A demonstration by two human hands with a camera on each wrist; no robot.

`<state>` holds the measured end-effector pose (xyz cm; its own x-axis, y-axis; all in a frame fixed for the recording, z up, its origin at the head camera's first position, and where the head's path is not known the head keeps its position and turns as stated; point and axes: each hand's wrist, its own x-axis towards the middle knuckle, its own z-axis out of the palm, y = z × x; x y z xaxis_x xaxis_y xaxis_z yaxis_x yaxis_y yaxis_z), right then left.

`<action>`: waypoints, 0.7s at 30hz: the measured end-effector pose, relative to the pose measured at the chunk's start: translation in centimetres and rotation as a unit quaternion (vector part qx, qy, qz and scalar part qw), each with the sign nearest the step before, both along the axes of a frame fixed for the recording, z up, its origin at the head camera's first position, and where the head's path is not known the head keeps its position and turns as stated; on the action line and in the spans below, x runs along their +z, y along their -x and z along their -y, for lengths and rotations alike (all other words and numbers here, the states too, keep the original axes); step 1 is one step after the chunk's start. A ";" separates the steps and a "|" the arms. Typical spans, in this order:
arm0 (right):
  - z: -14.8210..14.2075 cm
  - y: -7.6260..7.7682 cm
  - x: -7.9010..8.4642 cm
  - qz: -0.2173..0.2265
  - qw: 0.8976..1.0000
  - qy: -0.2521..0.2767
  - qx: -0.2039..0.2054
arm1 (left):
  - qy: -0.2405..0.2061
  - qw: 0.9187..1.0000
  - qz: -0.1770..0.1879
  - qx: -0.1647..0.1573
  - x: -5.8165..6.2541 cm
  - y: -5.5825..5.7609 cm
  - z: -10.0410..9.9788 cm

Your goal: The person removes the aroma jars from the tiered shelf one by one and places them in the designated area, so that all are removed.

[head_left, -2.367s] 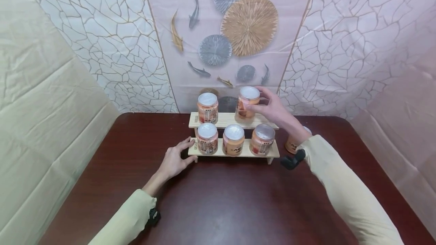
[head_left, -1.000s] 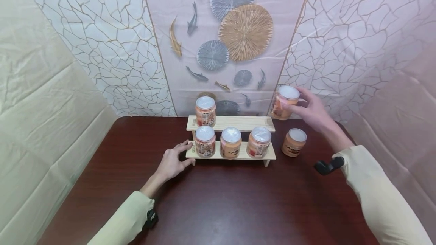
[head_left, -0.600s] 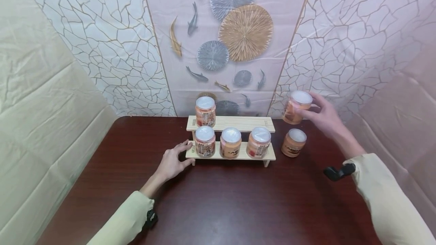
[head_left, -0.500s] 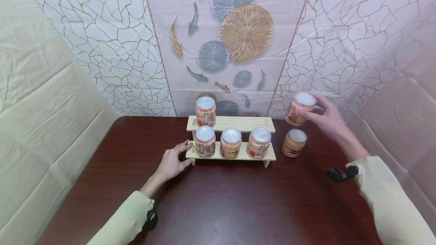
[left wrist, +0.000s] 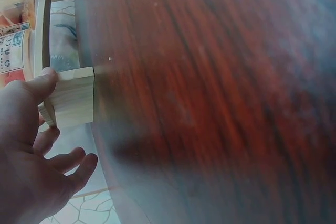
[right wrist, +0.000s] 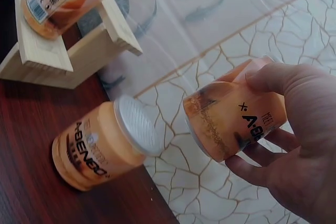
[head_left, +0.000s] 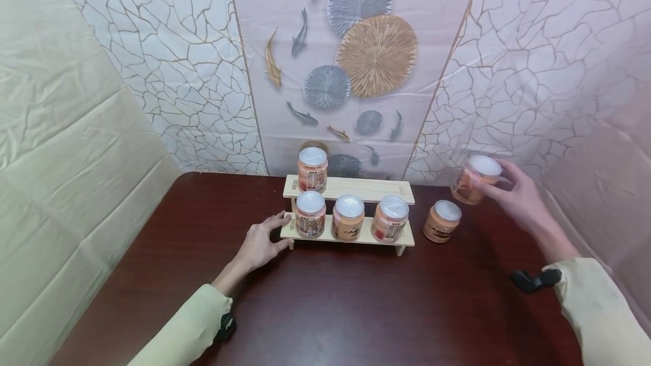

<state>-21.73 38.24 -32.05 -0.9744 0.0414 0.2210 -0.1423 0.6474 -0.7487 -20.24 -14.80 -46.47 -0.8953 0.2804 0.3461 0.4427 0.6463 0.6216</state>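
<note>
My left hand grips the left end of the lower board of a two-tier wooden display rack. In the left wrist view its thumb and a finger are on opposite edges of the board end. On the right, my right hand holds a clear jar with orange contents and a silvery lid, raised and slightly tilted. The right wrist view shows the thumb on one side of this jar and fingers on the other. Close by, a similar jar stands upright on the table, apart from the rack.
Three jars stand along the lower tier, the middle one among them. A single jar occupies the upper tier's left end. Patterned cloth hangs behind the dark wooden table, and plain cloth borders the left.
My right hand has lifted a jar off the rack's upper tier and carried it right, past the jar on the table, lowering it slightly lately. The left hand stays on the rack.
</note>
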 end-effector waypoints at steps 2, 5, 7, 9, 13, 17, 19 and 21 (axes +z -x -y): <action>-0.4 -0.2 -0.1 0.001 1.000 -0.001 -0.003 | 0.000 1.000 0.001 0.001 0.1 -0.1 0.0; -0.8 -0.3 -0.3 0.003 1.000 -0.006 -0.006 | 0.002 1.000 0.000 0.001 0.2 -0.2 -0.1; -0.9 -0.4 -0.4 0.004 1.000 -0.004 -0.005 | 0.001 1.000 -0.001 0.002 0.3 -0.2 -0.1; -1.0 -0.5 -0.6 0.003 1.000 -0.001 -0.004 | 0.000 1.000 -0.003 0.002 0.3 -0.2 -0.1; -1.4 -0.6 -0.9 0.000 1.000 -0.002 -0.006 | 0.003 1.000 -0.007 0.001 0.3 -0.1 0.0; -1.7 -0.6 -1.4 0.000 1.000 -0.006 -0.010 | 0.004 1.000 -0.006 0.003 0.2 -0.1 0.0; -1.8 -0.7 -1.8 0.000 1.000 -0.003 -0.011 | 0.003 1.000 -0.005 0.003 0.2 -0.1 0.0; -2.0 -0.9 -2.2 0.004 1.000 0.002 -0.013 | 0.003 1.000 -0.006 0.002 0.1 -0.1 0.0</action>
